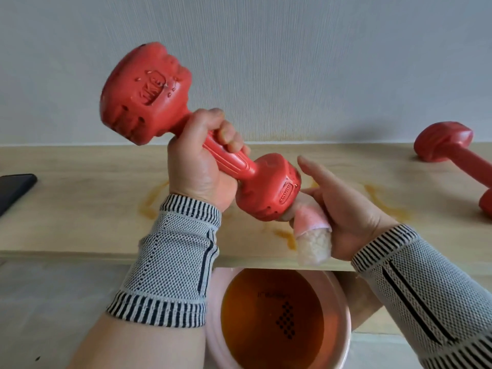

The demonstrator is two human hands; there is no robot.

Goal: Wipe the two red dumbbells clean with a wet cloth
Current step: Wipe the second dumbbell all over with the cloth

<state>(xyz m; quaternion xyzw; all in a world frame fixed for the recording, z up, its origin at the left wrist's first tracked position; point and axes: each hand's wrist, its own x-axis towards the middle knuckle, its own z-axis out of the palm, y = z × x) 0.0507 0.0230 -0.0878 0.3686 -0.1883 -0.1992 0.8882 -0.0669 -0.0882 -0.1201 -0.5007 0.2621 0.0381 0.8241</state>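
A pink basin [343, 310] of orange water, print unreadable, sits nearest, partly hidden under the wooden shelf [80, 203]. Above, the right hand [343, 209] presses a pink cloth [311, 230] against the lower head of a red dumbbell [149, 91], forefinger straight. The left hand [202, 161] clamps its handle; "1KG" is embossed. Second dumbbell [447, 150], cropped, lies far right.

dumbbell [186, 129] above shelf [80, 209] | second dumbbell [452, 153] right (on shelf) | basin [279, 315] below
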